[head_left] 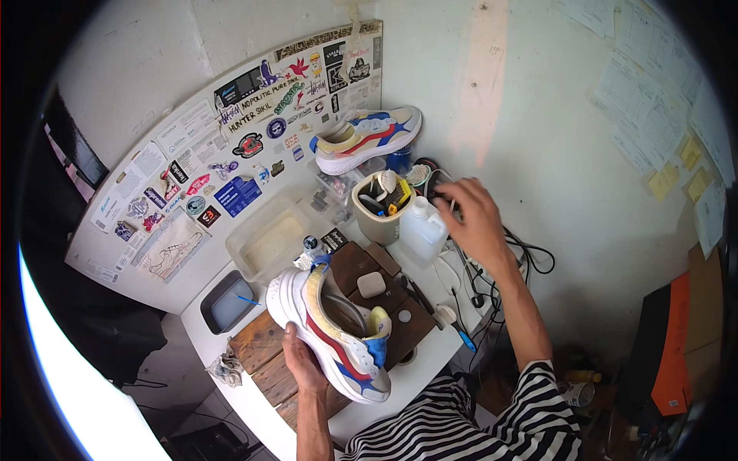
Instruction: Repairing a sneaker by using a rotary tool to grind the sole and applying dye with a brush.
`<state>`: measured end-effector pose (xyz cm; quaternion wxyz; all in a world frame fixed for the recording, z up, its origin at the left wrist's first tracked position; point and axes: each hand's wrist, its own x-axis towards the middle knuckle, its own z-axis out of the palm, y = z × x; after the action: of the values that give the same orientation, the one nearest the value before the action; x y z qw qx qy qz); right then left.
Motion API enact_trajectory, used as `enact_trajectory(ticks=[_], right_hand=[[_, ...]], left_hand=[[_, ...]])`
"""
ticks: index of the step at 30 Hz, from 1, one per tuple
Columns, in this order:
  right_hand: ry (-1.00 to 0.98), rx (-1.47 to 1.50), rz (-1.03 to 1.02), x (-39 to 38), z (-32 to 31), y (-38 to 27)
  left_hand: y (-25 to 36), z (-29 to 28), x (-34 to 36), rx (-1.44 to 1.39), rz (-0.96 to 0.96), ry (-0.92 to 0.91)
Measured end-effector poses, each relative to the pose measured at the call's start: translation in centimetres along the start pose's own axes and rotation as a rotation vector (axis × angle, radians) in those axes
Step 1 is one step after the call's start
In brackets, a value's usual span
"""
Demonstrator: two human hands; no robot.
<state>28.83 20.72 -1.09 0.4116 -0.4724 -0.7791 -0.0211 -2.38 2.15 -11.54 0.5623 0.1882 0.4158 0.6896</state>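
Bright, even daylight; glare at lower left; fisheye bending, dark vignetted corners.

A second multicoloured sneaker (369, 138) rests high up on clear plastic containers (332, 192) against the sticker-covered board (231, 146). Below it sits a shallow clear plastic tub (265, 242), and nearer the desk's (430, 361) edge a small grey tray (228, 303) holding a thin blue stick. A white block (370, 284) lies on the dark wooden slab (384, 300). Black cables (523, 253) trail along the wall, where papers (653, 92) and yellow notes (680, 169) hang.
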Motion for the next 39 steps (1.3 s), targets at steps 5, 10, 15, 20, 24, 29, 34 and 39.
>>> enact_trajectory(ticks=[5,10,15,20,24,29,34,39], right_hand=[[-0.420,-0.204,-0.413,3.8,5.7,-3.2],[-0.666,-0.466,-0.382,5.2,9.9,-2.7],[-0.843,-0.546,-0.301,6.1,11.0,-3.1],[-0.769,-0.471,-0.329,7.3,10.9,-3.2],[-0.737,-0.357,-0.224,8.5,10.5,-2.4],[-0.691,-0.240,-0.236,9.2,9.3,-1.2],[-0.438,0.048,-0.360,8.8,8.9,0.2],[-0.804,0.175,-0.081,8.6,7.6,-1.9]], left_hand=[[0.6,-0.1,-1.0,-0.099,0.149,0.054],[0.1,-0.1,-2.4,-0.097,0.364,0.082],[0.5,-0.7,-3.2,-0.166,0.478,0.016],[-1.4,-2.4,-1.6,-0.768,0.420,-0.272],[-0.1,-1.0,-3.4,-0.138,0.492,0.049],[-0.4,-1.9,-3.1,-0.132,0.485,0.084],[-0.6,-1.6,-2.9,-0.145,0.459,0.103],[-0.2,-1.1,-3.1,-0.147,0.470,0.122]])
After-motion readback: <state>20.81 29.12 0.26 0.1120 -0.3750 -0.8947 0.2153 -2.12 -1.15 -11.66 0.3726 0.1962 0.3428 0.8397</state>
